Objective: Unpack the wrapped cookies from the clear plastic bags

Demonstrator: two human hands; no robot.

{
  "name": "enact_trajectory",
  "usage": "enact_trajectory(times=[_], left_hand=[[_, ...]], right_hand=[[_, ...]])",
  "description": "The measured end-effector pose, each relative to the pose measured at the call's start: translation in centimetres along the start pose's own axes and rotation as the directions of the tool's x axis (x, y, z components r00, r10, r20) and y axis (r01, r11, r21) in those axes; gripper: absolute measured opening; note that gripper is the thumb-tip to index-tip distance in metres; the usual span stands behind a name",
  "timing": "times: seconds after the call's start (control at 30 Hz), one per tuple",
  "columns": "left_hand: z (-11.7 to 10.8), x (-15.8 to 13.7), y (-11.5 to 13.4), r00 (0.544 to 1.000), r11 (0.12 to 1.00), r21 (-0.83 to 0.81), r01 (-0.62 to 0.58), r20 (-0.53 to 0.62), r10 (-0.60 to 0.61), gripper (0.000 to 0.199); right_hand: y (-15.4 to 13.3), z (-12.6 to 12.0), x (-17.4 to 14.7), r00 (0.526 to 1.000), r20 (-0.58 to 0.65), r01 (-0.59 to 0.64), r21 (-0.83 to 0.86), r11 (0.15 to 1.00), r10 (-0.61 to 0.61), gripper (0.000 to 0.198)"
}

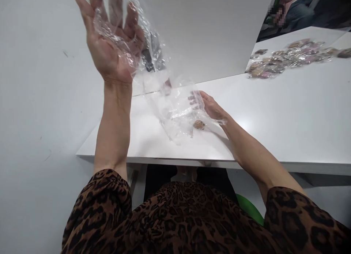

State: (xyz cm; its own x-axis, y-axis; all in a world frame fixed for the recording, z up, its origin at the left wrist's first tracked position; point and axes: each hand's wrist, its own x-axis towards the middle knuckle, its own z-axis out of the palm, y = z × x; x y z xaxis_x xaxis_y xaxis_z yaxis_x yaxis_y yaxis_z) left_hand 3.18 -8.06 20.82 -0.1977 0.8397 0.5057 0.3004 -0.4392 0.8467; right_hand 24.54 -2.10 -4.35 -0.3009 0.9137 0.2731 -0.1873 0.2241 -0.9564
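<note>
A large clear plastic bag (pixel 181 111) stretches slantwise from the upper left down over the white table. My left hand (pixel 112 45) is raised at the upper left, palm showing and fingers spread, with crinkled film lying across the fingers and palm. Lower and to the right, my right hand (pixel 210 103) has its fingers stretched out behind or inside the film; which one I cannot tell. Just below that hand, near the bag's lower edge, is a small brown roundish piece (pixel 199 124). Whether it lies in the bag or under it is unclear.
A pile of small wrapped pieces in clear packets (pixel 290 58) lies at the table's far right. An upright white panel (pixel 208 34) stands along the back, with a wall (pixel 41 100) on the left. Another person (pixel 298 12) is partly visible beyond the pile.
</note>
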Motion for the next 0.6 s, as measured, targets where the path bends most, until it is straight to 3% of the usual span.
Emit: enact_trajectory(times=[0.07,0.13,0.2,0.27,0.33,0.4,0.5,0.6], left_hand=[[0.7,0.0,-1.6,0.961,0.924,-0.373,-0.087,0.212,0.177,0.062],[1.9,-0.4,-3.1,0.932,0.872,-0.488,-0.025,0.305,0.197,0.064],[3.3,-1.0,-4.2,0.942,0.901,-0.434,0.021,0.311,0.128,0.067],[4.5,-1.6,-4.8,0.952,0.934,-0.355,0.033,0.295,0.078,0.066],[5.1,-2.0,-5.3,0.946,0.943,-0.326,0.062,0.321,0.049,0.064],[5.0,-2.2,-6.1,0.932,0.927,-0.359,0.11,0.362,0.03,0.063],[4.3,-2.7,-8.1,0.924,0.904,-0.373,0.208,0.379,-0.057,0.059],[3.6,-3.7,-11.3,0.908,0.916,-0.271,0.296,0.377,-0.181,0.055]], right_hand=[[-0.8,0.5,-0.7,0.995,0.101,0.005,0.042,0.999,-0.01,0.088],[-1.5,1.2,-1.4,0.983,0.182,0.016,0.073,0.997,-0.029,0.095],[-1.8,1.8,-1.8,0.968,0.248,0.022,0.093,0.995,-0.045,0.095],[-1.7,2.3,-2.1,0.959,0.28,0.012,0.094,0.995,-0.038,0.081],[-1.6,2.6,-2.1,0.966,0.257,-0.007,0.086,0.996,-0.015,0.058],[-1.5,2.6,-2.1,0.983,0.185,-0.014,0.108,0.994,-0.006,0.049],[-1.9,2.2,-1.9,0.996,0.093,-0.024,0.15,0.988,0.01,0.063],[-2.3,2.0,-1.9,0.992,0.121,-0.04,0.143,0.989,0.023,0.071]])
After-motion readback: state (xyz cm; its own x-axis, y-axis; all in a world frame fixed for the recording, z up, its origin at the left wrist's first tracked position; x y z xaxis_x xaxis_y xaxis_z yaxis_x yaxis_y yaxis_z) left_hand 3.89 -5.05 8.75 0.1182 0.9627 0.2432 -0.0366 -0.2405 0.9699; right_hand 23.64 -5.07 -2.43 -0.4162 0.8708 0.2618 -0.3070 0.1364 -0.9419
